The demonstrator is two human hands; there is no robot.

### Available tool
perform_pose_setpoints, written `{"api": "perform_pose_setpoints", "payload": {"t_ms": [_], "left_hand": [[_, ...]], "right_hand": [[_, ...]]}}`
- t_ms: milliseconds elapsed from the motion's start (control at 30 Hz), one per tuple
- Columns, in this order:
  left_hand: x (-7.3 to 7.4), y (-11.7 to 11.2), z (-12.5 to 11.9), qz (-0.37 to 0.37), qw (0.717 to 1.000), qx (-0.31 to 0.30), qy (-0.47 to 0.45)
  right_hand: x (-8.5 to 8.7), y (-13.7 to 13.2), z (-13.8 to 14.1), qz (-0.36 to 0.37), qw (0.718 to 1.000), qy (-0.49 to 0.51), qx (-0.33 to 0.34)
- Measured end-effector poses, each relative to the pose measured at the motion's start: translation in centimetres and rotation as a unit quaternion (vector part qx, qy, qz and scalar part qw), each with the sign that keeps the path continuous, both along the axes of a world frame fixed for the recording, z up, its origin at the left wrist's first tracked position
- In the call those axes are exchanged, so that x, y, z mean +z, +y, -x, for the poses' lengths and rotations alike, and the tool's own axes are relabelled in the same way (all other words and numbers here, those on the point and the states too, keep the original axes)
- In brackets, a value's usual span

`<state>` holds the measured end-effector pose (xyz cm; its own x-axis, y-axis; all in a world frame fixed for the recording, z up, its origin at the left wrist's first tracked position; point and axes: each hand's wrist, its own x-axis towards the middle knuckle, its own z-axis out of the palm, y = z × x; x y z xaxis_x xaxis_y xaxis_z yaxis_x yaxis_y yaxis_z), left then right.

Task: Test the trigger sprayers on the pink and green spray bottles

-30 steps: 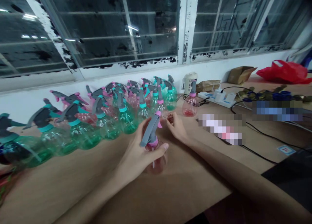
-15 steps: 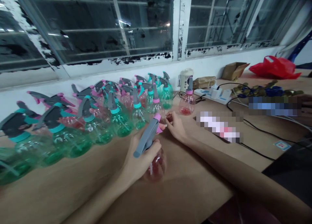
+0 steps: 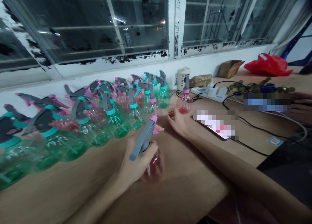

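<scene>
Left hand (image 3: 136,162) grips the pink spray bottle (image 3: 154,168) by its neck, mid-assembly I'd guess; right hand (image 3: 177,122) at 1 o'clock, grip unclear. Next: snug the trigger head (image 3: 142,141).

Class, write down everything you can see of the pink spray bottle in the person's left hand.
The pink spray bottle has a round, clear pink-tinted plastic body, a dip tube visible inside, and a grey trigger head with a pink nozzle tip. It stands on the brown table. The left hand wraps its neck; the right hand rests just beyond the nozzle, contact unclear.
</scene>
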<state>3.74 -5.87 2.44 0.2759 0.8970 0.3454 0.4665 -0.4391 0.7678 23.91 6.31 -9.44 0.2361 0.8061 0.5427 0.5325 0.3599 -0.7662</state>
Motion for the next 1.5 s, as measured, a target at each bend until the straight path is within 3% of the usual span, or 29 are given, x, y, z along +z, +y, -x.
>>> {"api": "perform_pose_setpoints", "payload": {"t_ms": [133,500,833,1133,1500], "left_hand": [[0.0,0.2,0.0,-0.015,1.000,-0.015,-0.002],[0.4,0.6,0.9,-0.009,0.999,0.049,-0.009],[-0.5,1.2,1.5,-0.005,1.000,0.014,-0.018],[-0.6,1.4,1.4,-0.041,0.999,-0.011,-0.028],[-0.9,1.5,1.5,-0.025,0.998,-0.029,-0.047]], "right_hand": [[-0.2,0.8,-1.2,0.006,1.000,-0.017,-0.019],[0.5,0.0,-0.6,0.044,0.982,-0.181,0.015],[1.0,-0.9,0.2,0.059,0.945,-0.321,0.000],[2.0,-2.5,1.2,0.064,0.930,-0.360,-0.028],[1.9,-3.3,2.2,0.045,0.920,-0.389,-0.028]]}}
